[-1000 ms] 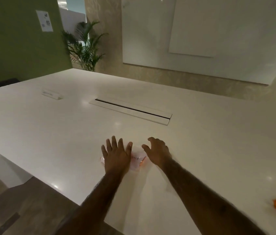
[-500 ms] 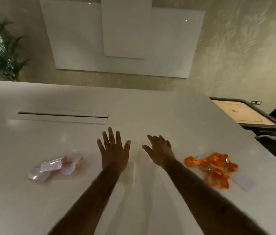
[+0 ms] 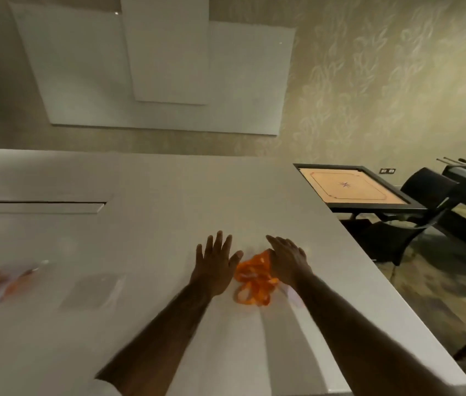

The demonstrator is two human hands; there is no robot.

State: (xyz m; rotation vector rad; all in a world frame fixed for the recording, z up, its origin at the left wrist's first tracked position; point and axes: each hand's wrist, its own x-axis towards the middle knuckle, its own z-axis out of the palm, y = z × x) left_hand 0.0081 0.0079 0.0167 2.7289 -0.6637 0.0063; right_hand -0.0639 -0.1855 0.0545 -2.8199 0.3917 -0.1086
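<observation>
Orange ribbon lanyards point(image 3: 254, 281) lie in a tangled, looped heap on the white table point(image 3: 154, 324), between my left hand point(image 3: 216, 262) and my right hand point(image 3: 289, 260). Both hands are palm-down with fingers straight and spread, holding nothing. The right hand covers the heap's right edge, and I cannot tell whether it touches. A pale card point(image 3: 293, 295) shows beside my right wrist. Blurred clear pouches point(image 3: 0, 281) lie far left, nearer me than a cable slot point(image 3: 34, 207). Past the table's right edge stand a carrom board point(image 3: 349, 185) and a dark chair point(image 3: 414, 215).
</observation>
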